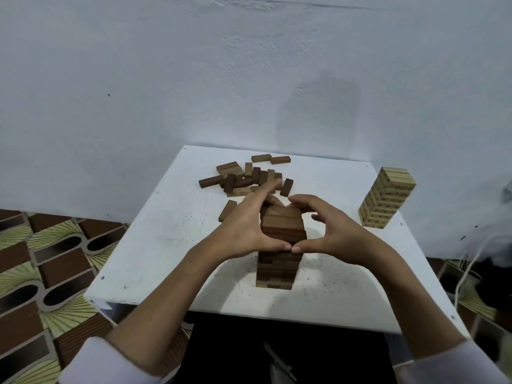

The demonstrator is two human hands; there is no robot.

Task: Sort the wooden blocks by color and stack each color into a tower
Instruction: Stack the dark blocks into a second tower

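The dark tower [279, 245] stands near the middle of the white table [166, 245], w/ both our hands round its top part. Our left hand [246, 228] cups the left side & our right hand [335, 234] cups the right side, fingers curved over the back, thumbs meeting at the front. We think we hold it this way to push the blocks straight so the tower won't lean. The blocks are flat brown wood bars w/ hard square edges, some layers darker than others. Behind the tower, near the far edge, is the loose pile [243, 176] of more brown blocks, all mixed up, some lying on each other. One single block [227, 210] lies just beside our left hand. Well apart, at the right edge, is the light tower [386, 198], pale yellow wood, neat, a bit tilted-looking. The table top looks smooth but has small dirty specks. The wall [138, 79] behind is plain & bumpy.
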